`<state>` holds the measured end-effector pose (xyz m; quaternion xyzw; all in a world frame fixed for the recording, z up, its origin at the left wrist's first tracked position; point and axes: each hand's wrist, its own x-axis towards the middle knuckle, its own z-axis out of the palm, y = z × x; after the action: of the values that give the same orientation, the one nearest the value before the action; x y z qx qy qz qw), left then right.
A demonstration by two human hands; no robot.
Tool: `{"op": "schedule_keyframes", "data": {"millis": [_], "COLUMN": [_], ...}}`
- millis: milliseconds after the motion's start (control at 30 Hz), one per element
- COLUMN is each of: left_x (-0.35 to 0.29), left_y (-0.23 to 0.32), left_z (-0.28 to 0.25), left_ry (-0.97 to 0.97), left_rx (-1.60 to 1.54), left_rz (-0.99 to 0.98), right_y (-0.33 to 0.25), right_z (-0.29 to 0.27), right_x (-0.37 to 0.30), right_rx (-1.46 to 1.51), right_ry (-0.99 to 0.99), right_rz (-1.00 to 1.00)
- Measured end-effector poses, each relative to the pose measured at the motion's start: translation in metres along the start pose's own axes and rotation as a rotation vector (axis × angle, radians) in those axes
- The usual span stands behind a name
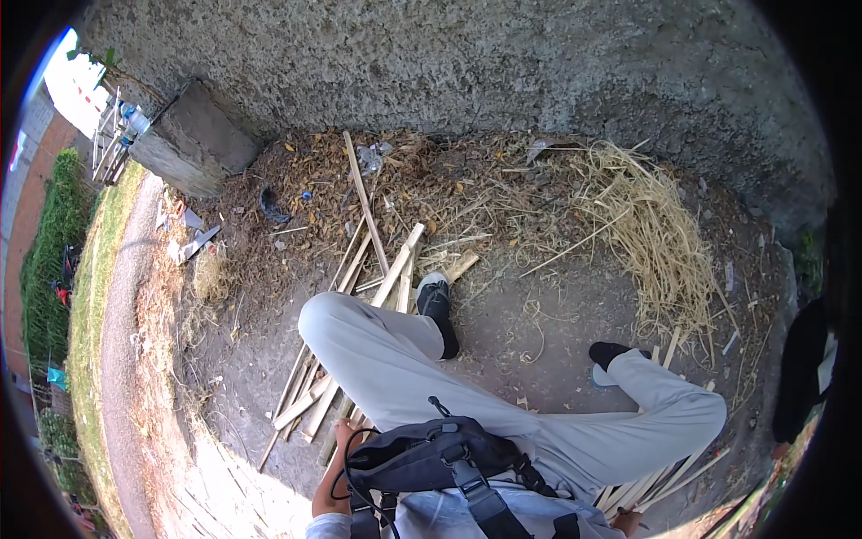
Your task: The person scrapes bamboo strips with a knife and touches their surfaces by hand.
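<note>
At the lower middle, my left hand (348,433) is beside my left thigh, its fingers curled at a wooden strip (328,447); the black bag (413,458) at my waist hides part of it. My right hand (626,521) is at the bottom edge, behind my right leg. Its fingers look closed, but what they hold is hidden. Several pale split strips (664,481) fan out right beside it. More flat wooden strips (395,269) lie crossed on the ground under and beyond my left foot (435,301).
A heap of straw-like shavings (660,242) lies at the right by the rough wall (467,63). A concrete block (197,139) at the left bears a plastic bottle (135,119). Dry leaves and litter line the wall's foot. A person in dark clothing (799,377) is at the right rim.
</note>
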<state>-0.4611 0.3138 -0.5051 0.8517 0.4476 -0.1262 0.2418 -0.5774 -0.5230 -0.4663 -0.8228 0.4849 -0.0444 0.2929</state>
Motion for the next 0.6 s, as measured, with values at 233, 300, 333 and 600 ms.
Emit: {"op": "schedule_keyframes", "data": {"millis": [233,300,333,600], "left_x": [-0.015,-0.014,-0.013,0.009], "left_y": [0.021,0.02,0.021,0.036], "left_z": [-0.002,-0.005,-0.004,0.002], "left_ry": [0.074,0.072,0.066,0.053], "left_rx": [0.027,0.031,0.026,0.057], "left_rz": [0.026,0.027,0.026,0.052], "right_y": [-0.017,-0.011,-0.006,-0.1], "right_z": [-0.015,-0.018,-0.023,-0.028], "right_x": [-0.019,-0.021,-0.022,-0.084], "right_rx": [-0.172,-0.229,-0.264,-0.011], "right_ry": [-0.135,-0.193,-0.228,0.043], "right_rz": [0.193,0.232,0.241,0.504]}}
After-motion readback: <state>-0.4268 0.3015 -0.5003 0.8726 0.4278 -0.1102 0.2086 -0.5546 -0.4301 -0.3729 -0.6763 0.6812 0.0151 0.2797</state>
